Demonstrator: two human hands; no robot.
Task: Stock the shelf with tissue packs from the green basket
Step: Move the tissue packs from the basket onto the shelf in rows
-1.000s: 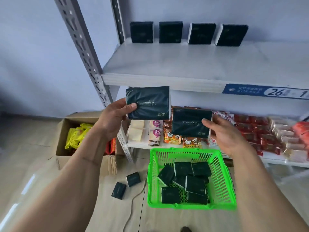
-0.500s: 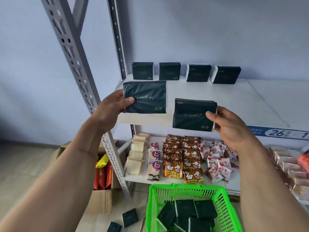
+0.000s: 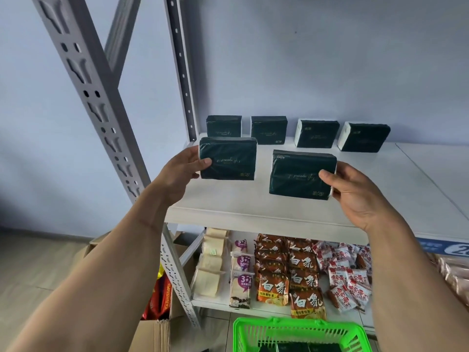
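green basket (image 3: 299, 331): bottom edge cuts it off — only the far rim and dark pack tops show.
price label (image 3: 451, 250): cut by the right edge.
my fingers: mostly hidden behind both packs — thumbs show.
cardboard box (image 3: 154, 334): partly behind my left arm.

Each hand's grip holds one dark tissue pack (image 3: 228, 158) above the shelf (image 3: 291, 212).

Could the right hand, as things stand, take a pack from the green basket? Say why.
Probably not yet: the right hand already grips a tissue pack over the shelf, with the green basket far below it.
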